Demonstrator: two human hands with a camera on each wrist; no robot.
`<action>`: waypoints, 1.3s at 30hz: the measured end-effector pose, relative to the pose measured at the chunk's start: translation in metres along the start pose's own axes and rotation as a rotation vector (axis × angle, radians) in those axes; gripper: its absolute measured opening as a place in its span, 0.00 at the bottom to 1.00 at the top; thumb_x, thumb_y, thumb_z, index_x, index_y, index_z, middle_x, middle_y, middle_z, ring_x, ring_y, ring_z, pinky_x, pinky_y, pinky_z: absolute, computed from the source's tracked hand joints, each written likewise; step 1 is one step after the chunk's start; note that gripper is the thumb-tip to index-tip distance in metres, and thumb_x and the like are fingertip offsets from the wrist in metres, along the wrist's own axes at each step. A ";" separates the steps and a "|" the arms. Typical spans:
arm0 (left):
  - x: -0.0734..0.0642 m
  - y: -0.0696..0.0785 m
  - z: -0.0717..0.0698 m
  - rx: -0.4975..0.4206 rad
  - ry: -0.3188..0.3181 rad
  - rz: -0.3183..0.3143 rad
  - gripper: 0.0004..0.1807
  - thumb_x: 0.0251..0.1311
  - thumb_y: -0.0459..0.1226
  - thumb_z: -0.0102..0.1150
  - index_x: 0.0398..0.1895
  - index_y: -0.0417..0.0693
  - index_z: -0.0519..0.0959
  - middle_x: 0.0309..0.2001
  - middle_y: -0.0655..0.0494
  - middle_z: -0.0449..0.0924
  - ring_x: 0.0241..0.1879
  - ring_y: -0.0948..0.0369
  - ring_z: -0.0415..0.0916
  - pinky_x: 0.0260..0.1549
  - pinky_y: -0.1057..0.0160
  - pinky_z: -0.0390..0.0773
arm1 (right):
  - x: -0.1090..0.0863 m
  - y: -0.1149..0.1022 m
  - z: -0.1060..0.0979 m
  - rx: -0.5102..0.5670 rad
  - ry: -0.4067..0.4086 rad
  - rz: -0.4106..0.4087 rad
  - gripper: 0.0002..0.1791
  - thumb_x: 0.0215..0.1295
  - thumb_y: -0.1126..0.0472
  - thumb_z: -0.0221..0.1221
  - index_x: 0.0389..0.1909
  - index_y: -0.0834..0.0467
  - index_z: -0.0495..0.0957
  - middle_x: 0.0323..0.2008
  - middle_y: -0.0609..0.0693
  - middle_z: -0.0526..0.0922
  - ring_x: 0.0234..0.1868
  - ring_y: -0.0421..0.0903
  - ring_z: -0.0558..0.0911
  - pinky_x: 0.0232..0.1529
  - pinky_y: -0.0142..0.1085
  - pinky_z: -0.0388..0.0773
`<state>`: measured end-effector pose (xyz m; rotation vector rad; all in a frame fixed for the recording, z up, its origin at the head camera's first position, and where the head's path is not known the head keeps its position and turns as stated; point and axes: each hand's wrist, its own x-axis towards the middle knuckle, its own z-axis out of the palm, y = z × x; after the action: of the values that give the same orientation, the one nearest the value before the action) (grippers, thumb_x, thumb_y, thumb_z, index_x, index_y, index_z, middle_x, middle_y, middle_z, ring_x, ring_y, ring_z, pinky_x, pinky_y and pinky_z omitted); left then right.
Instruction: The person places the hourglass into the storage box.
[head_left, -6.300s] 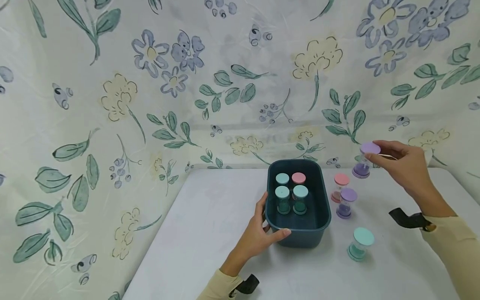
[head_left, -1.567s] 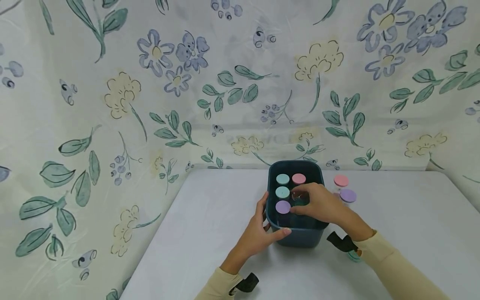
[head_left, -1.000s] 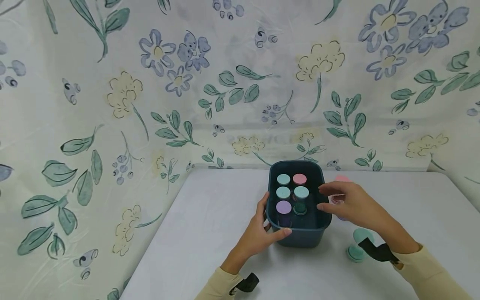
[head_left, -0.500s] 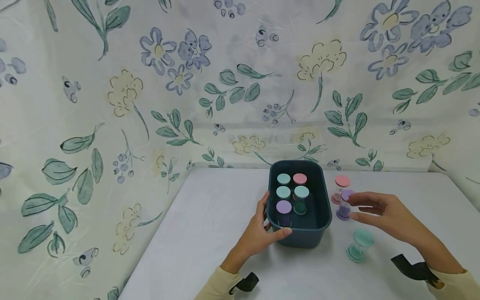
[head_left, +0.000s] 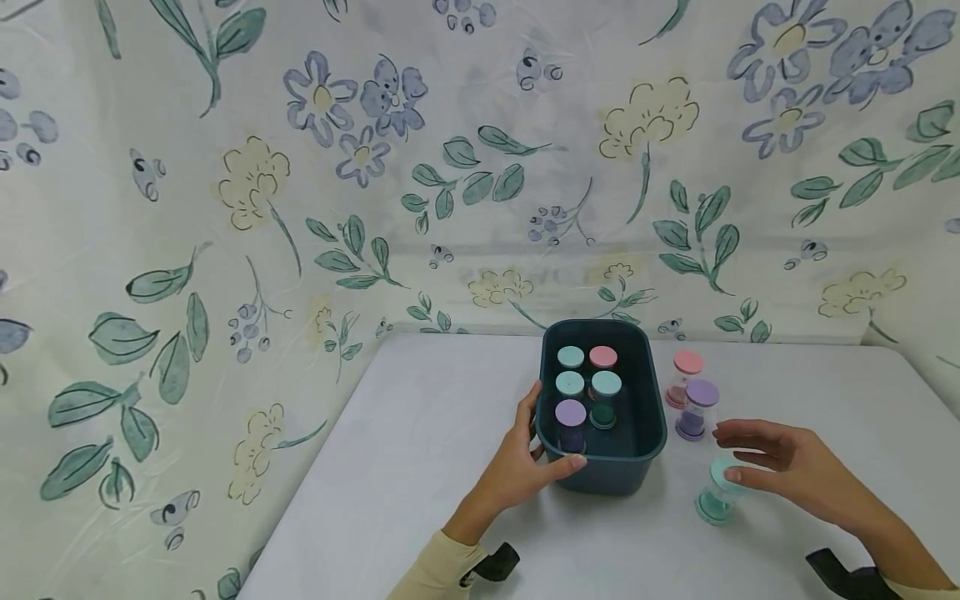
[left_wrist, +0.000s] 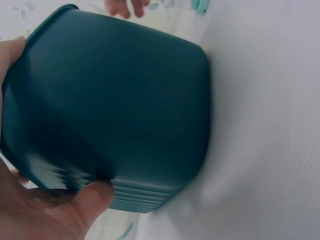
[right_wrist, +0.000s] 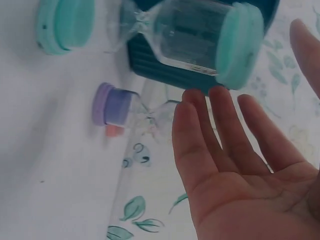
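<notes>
My left hand [head_left: 510, 467] grips the near left corner of a dark teal plastic bin [head_left: 600, 477], thumb at the front rim and fingers along the side. Inside stand several sand timers: teal-capped ones, a pink-capped one [head_left: 603, 357] and a purple-capped one [head_left: 571, 414] at the near left. My right hand [head_left: 806, 479] is at the top of a mint-green sand timer [head_left: 714, 502] that stands upright on the table; the right wrist view shows straight, spread fingers [right_wrist: 227, 130] close beside its cap [right_wrist: 240, 47], not closed round it.
To the right of the bin, a purple sand timer [head_left: 697, 408] and a pink one [head_left: 686, 367] stand close together on the white table [head_left: 420, 433]. A floral-patterned cloth [head_left: 450, 167] hangs behind the table and down its left side.
The purple timer my right hand held has been put into the bin and released. That hand has since come out rightward, past the other purple timer, to the mint-green one. The left hand stays put.
</notes>
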<state>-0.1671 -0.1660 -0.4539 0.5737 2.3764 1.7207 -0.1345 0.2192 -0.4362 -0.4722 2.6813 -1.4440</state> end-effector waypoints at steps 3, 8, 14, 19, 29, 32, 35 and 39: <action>0.000 0.000 0.000 0.001 0.000 -0.001 0.62 0.58 0.59 0.71 0.84 0.68 0.37 0.83 0.55 0.51 0.80 0.47 0.58 0.69 0.38 0.73 | -0.003 0.006 0.004 0.038 -0.022 0.020 0.32 0.64 0.60 0.71 0.67 0.67 0.73 0.55 0.39 0.85 0.52 0.19 0.79 0.48 0.20 0.82; 0.000 0.001 0.001 0.008 0.002 -0.004 0.61 0.58 0.59 0.71 0.84 0.68 0.38 0.83 0.55 0.51 0.80 0.47 0.58 0.69 0.38 0.73 | -0.007 0.013 0.008 0.077 -0.039 0.038 0.33 0.63 0.62 0.72 0.66 0.68 0.74 0.53 0.31 0.85 0.52 0.18 0.78 0.49 0.19 0.81; 0.000 0.001 0.001 0.015 0.005 -0.001 0.61 0.58 0.59 0.71 0.84 0.70 0.38 0.83 0.55 0.51 0.80 0.47 0.58 0.69 0.38 0.73 | -0.009 0.016 0.011 0.061 -0.039 0.057 0.32 0.62 0.61 0.72 0.65 0.65 0.75 0.53 0.31 0.85 0.52 0.18 0.78 0.49 0.24 0.84; 0.000 0.000 0.001 0.010 0.006 0.001 0.61 0.58 0.59 0.71 0.84 0.70 0.38 0.83 0.56 0.51 0.80 0.47 0.58 0.69 0.38 0.72 | -0.012 0.018 0.014 0.067 -0.049 0.113 0.33 0.62 0.59 0.72 0.66 0.65 0.74 0.51 0.29 0.83 0.50 0.20 0.79 0.49 0.32 0.88; 0.000 -0.001 0.001 0.006 0.004 0.000 0.62 0.58 0.60 0.71 0.84 0.69 0.37 0.83 0.55 0.51 0.80 0.47 0.58 0.69 0.38 0.72 | -0.016 0.017 0.020 0.077 0.002 0.165 0.30 0.63 0.59 0.72 0.64 0.66 0.75 0.48 0.30 0.83 0.47 0.22 0.81 0.46 0.24 0.85; 0.000 -0.002 0.001 0.007 0.002 0.000 0.62 0.58 0.60 0.71 0.84 0.69 0.37 0.83 0.55 0.52 0.80 0.47 0.58 0.69 0.38 0.73 | -0.015 0.015 0.021 0.064 0.018 0.163 0.30 0.64 0.58 0.71 0.64 0.65 0.76 0.48 0.28 0.83 0.47 0.22 0.80 0.46 0.23 0.84; 0.000 -0.002 0.000 0.007 0.001 0.000 0.62 0.58 0.60 0.71 0.84 0.69 0.37 0.83 0.55 0.52 0.79 0.47 0.58 0.69 0.38 0.73 | -0.013 0.013 0.021 0.063 0.045 0.125 0.28 0.65 0.59 0.71 0.63 0.65 0.77 0.48 0.26 0.83 0.47 0.22 0.80 0.46 0.23 0.84; -0.001 -0.001 0.000 0.005 -0.001 -0.002 0.62 0.57 0.60 0.72 0.84 0.69 0.37 0.82 0.55 0.53 0.79 0.47 0.58 0.69 0.38 0.73 | -0.009 0.007 0.017 0.074 0.084 0.069 0.26 0.66 0.62 0.69 0.62 0.67 0.77 0.47 0.23 0.82 0.48 0.23 0.81 0.45 0.22 0.83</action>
<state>-0.1666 -0.1668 -0.4546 0.5732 2.3804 1.7140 -0.1239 0.2118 -0.4528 -0.3182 2.6669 -1.5711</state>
